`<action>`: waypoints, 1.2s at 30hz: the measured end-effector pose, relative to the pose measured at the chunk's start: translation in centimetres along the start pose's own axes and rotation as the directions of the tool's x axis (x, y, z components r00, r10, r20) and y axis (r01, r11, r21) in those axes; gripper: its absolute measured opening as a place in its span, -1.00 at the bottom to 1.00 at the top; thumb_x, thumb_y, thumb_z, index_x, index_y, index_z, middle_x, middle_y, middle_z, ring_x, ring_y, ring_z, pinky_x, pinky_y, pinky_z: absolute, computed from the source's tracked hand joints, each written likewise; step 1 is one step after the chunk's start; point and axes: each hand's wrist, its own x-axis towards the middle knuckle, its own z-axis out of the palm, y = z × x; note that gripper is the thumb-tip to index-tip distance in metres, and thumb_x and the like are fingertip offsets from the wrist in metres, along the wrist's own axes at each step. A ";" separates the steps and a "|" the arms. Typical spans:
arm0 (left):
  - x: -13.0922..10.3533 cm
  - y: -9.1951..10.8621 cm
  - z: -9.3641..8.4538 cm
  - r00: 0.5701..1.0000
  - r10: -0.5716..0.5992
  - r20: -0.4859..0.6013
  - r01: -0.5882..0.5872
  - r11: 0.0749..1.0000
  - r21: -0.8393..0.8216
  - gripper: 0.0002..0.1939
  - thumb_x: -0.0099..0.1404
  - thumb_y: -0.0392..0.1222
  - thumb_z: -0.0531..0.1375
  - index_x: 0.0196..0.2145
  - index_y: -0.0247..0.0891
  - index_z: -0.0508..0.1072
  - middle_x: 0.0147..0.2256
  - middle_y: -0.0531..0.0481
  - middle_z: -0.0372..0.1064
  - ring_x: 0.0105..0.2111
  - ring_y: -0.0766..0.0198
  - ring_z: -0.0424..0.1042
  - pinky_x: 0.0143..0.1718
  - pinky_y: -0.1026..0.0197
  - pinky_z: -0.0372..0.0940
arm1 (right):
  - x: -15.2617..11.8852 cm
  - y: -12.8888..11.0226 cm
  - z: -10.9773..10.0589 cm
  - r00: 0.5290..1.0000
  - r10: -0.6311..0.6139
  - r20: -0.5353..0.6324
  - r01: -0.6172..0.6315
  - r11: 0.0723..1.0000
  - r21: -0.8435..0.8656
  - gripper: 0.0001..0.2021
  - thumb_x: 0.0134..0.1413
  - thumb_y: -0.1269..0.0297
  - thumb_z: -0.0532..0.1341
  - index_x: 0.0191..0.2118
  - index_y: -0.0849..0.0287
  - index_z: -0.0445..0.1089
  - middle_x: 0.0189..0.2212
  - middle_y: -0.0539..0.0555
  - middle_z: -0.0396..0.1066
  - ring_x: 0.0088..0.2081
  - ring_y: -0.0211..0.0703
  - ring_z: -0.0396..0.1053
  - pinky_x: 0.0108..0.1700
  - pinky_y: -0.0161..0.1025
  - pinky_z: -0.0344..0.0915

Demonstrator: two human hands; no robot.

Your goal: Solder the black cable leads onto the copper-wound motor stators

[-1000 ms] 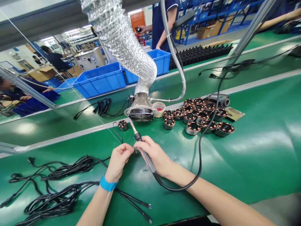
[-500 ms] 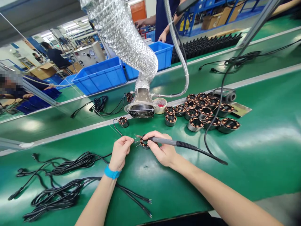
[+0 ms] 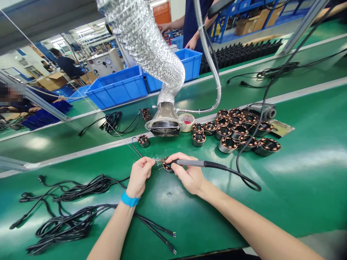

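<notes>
My right hand (image 3: 188, 175) grips a soldering iron (image 3: 191, 163) with a grey handle, its tip pointing left. Pinched between the thumb and fingers of my left hand (image 3: 139, 175) is a thin wire, mostly hidden, its end by the iron's tip. A faint whitish haze shows there. Under the tip, on the green bench, lies a motor stator (image 3: 168, 167) with copper windings, partly covered by my right hand. Fine wire ends stick out from its left side. A black cord passes behind my left wrist.
Coiled black power cords (image 3: 65, 220) lie at the left. Several stators (image 3: 240, 130) are grouped at the right, and a single stator (image 3: 143, 141) stands behind my left hand. A fume extractor hood (image 3: 165, 121) hangs over the bench, beside a round tub (image 3: 187, 122). The iron's cord (image 3: 248, 180) loops rightward.
The soldering iron's tip has come down to the wire end at my left fingertips, and haze now shows there. My left hand stays nearly in place. The view has shifted slightly.
</notes>
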 end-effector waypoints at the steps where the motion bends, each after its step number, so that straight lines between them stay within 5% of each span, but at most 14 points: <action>1: 0.0 0.0 0.0 1.000 0.000 -0.003 0.000 1.000 0.000 -0.72 0.11 -0.08 0.36 -0.47 -0.31 0.39 -0.66 0.26 -0.05 -0.68 0.53 -0.16 -0.67 0.37 -0.24 | 0.0 -0.1 0.0 1.000 0.019 -0.012 -0.019 0.999 0.038 -0.85 0.18 0.35 0.11 -0.25 0.17 0.43 -0.58 -0.08 0.32 -0.61 -0.33 0.21 -0.53 -0.34 0.16; 7: 0.0 0.1 0.0 1.000 -0.006 -0.006 0.006 1.000 -0.002 -0.72 0.10 -0.08 0.36 -0.46 -0.31 0.40 -0.66 0.26 -0.05 -0.68 0.53 -0.16 -0.66 0.37 -0.23 | 0.1 -0.4 0.1 0.997 0.041 -0.067 -0.031 0.991 0.133 -0.86 0.17 0.35 0.12 -0.26 0.18 0.42 -0.57 -0.07 0.32 -0.58 -0.33 0.24 -0.52 -0.34 0.19; 36: -0.1 0.2 -0.1 1.000 -0.027 0.010 0.027 0.999 -0.032 -0.73 0.08 -0.10 0.37 -0.48 -0.31 0.39 -0.68 0.26 -0.04 -0.69 0.54 -0.15 -0.67 0.38 -0.23 | 0.0 -0.2 0.1 1.000 -0.025 -0.011 0.025 1.000 0.007 -0.86 0.14 0.35 0.13 -0.29 0.17 0.45 -0.48 0.02 0.46 -0.51 -0.26 0.36 -0.49 -0.32 0.27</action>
